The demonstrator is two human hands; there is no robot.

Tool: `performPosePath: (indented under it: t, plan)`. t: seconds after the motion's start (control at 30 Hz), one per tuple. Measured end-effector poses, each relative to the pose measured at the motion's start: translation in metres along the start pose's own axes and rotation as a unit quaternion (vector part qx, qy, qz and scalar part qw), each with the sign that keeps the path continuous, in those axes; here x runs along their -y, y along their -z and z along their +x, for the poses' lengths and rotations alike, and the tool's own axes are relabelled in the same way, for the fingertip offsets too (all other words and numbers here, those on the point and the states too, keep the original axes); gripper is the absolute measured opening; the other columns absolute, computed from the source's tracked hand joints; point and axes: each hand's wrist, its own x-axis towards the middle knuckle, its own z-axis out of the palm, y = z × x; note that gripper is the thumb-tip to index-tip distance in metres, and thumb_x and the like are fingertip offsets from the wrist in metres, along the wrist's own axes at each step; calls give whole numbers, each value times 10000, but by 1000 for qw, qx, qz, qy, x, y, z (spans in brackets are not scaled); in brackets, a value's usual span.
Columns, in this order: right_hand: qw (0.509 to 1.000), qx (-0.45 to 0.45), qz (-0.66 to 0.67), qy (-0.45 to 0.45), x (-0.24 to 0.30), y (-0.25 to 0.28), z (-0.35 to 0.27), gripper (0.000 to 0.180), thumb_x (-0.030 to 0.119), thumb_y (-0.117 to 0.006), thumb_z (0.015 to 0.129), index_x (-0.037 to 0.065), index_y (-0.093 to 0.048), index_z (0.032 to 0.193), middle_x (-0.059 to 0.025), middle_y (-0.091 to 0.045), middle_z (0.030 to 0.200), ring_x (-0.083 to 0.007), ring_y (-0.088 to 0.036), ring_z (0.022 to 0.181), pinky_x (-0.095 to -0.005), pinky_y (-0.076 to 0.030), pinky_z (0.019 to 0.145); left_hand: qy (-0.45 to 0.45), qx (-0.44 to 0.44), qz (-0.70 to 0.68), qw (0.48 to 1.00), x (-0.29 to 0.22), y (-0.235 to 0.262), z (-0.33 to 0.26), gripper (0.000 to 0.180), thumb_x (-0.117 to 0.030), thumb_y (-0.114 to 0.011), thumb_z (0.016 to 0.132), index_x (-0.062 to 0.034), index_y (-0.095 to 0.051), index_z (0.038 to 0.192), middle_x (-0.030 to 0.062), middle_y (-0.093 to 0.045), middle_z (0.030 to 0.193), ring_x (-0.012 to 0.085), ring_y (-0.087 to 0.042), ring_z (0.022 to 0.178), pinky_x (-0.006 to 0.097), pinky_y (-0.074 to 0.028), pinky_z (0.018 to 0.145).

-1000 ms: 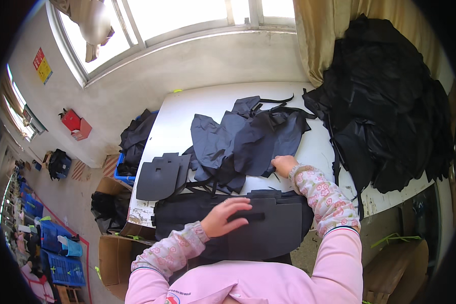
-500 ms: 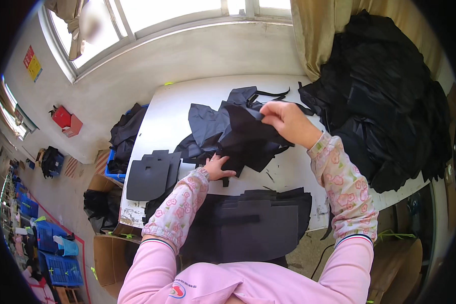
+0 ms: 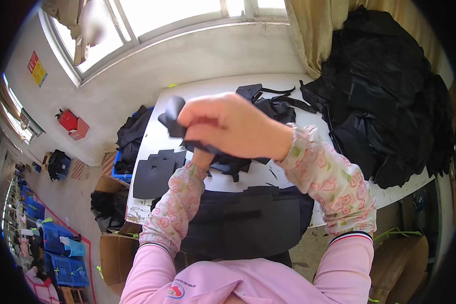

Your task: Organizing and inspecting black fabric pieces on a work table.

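Observation:
My right hand [image 3: 233, 124] is raised over the table, its fingers closed on a bunched piece of black fabric [image 3: 172, 119]. Only the wrist side of my left hand [image 3: 203, 158] shows; my right hand and the fabric cover its fingers. Beneath both hands, more black fabric pieces [image 3: 230, 164] lie on the white table [image 3: 253, 180]. Farther back are loose black pieces with straps [image 3: 281, 109]. Flat black panels [image 3: 152, 175] are stacked beside my left forearm. Larger black panels [image 3: 258, 223] rest along the near table edge, in front of my body.
A tall heap of black fabric [image 3: 385, 96] covers the table's right side. On the left stand a blue crate [image 3: 121, 172] of black pieces and a cardboard box [image 3: 117, 258]. Another cardboard box [image 3: 397, 263] sits low at the right. A wall with windows [image 3: 182, 58] rises behind the table.
My right hand has swung left and up toward the camera with black fabric in it, crossing in front of my left hand. The larger spread fabric has left its earlier place.

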Motion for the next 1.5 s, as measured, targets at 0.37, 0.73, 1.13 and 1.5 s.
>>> performPosePath:
  t: [0.37, 0.73, 1.13, 1.5]
  plan:
    - [971, 42, -229, -55, -66, 1, -25, 315, -5, -557, 881, 61, -653, 1174, -151, -699, 1054, -299, -684, 952, -369, -551, 850, 142, -97, -468, 867, -4, -24, -72, 663, -482, -586, 980, -81, -327, 1440, 209, -502, 1369, 318, -607, 1156, 470, -544, 916]
    - [847, 141, -402, -317, -187, 0, -160, 317, 18, -663, 775, 90, -682, 1083, -138, -681, 1062, -374, -656, 985, -422, -526, 882, 217, 36, -378, 899, -28, 12, -155, 637, -591, -436, 1002, -35, -528, 1300, 166, -653, 1172, 256, -677, 1008, 406, -550, 897]
    - [945, -57, -294, 129, -14, -97, -99, 520, -89, -603, 627, 6, -657, 1136, -166, -623, 1147, -358, -649, 1005, -401, -553, 840, 93, 193, -567, 795, -63, -8, -114, 577, -392, -385, 1037, 4, -424, 1455, 185, -506, 1437, 273, -540, 1289, 405, -416, 1105]
    - [954, 125, -272, 21, 18, -51, -122, 355, -67, -595, 743, 5, -685, 1078, -170, -675, 1050, -307, -685, 868, -356, -556, 740, 22, 114, -353, 928, -120, 60, -145, 333, -9, -613, 935, 14, -583, 1265, 55, -674, 1122, 134, -636, 1035, 269, -510, 882]
